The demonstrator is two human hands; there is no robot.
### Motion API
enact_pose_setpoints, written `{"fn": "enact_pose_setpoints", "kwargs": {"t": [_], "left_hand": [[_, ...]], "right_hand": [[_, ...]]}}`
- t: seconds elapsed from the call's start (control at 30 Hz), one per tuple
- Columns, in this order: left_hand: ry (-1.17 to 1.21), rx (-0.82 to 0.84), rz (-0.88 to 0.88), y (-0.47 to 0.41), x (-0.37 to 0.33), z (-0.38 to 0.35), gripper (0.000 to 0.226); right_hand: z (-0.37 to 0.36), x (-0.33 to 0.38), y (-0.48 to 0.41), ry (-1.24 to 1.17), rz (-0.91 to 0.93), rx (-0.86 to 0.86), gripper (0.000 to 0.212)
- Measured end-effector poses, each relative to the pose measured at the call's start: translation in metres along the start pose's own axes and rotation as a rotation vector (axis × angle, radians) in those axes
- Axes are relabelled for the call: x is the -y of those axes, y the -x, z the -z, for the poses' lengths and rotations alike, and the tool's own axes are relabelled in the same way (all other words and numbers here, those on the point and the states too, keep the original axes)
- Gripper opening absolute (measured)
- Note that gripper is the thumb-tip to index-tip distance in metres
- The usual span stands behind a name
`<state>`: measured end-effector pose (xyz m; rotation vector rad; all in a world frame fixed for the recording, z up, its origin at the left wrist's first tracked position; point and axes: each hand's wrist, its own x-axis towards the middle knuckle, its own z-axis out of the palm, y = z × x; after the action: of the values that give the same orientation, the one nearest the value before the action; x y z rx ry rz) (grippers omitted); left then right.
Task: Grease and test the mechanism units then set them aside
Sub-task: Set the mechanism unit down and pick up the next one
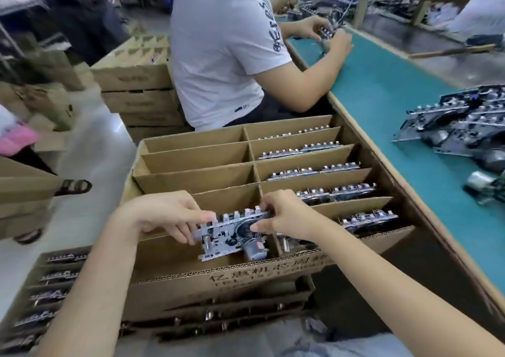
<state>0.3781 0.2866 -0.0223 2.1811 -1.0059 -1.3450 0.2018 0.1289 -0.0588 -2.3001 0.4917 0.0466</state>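
Both hands hold one unit over the near row of a divided cardboard box. The left hand pinches the unit's end at 9 o'clock between thumb and fingers. The right hand grips the end at 3 o'clock, thumb on the dark round part of its face. The unit stands on edge, a little tilted, keys up and motor low, partly down in the near left slot. Whether it touches the slot's floor cannot be told.

From the unit, the slots toward 1 and 3 o'clock hold stored units on edge. The green counter runs along the box's 3 o'clock side, and a pile of units lies on it at 2 o'clock. A second box with units sits at 8 o'clock. A person in a white shirt sits at 12 o'clock beyond the box, forearms on the counter.
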Motion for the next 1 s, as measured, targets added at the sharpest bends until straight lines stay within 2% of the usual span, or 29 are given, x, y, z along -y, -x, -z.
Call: {"fn": "enact_pose_setpoints", "kwargs": {"t": [0.13,0.17,0.33,0.47,0.63,0.73,1.0], "left_hand": [[-0.186,0.088,0.069,-0.014,0.0,-0.01,0.021],[-0.231,0.1,0.086,-0.018,-0.002,-0.012,0.014],[-0.248,0.085,0.046,-0.029,-0.012,-0.02,0.011],[-0.216,0.078,-0.087,-0.036,-0.027,-0.029,0.012],[-0.117,-0.057,-0.308,-0.047,-0.063,-0.046,0.02],[-0.001,-0.113,-0.464,-0.057,-0.098,-0.063,0.021],[0.086,-0.082,-0.794,-0.094,-0.223,-0.162,0.015]], "right_hand": [[-0.01,-0.001,-0.003,0.172,-0.022,0.068,0.042],[-0.012,0.0,-0.005,0.233,-0.013,0.073,0.042],[-0.019,0.009,-0.01,0.54,0.003,0.068,0.027],[-0.011,0.009,-0.006,0.425,0.004,0.062,0.022],[0.022,0.008,0.012,0.224,0.023,-0.15,0.017],[0.058,-0.004,0.037,0.136,-0.019,-0.359,0.02],[0.136,-0.062,0.143,0.014,-0.296,-0.869,0.02]]}}
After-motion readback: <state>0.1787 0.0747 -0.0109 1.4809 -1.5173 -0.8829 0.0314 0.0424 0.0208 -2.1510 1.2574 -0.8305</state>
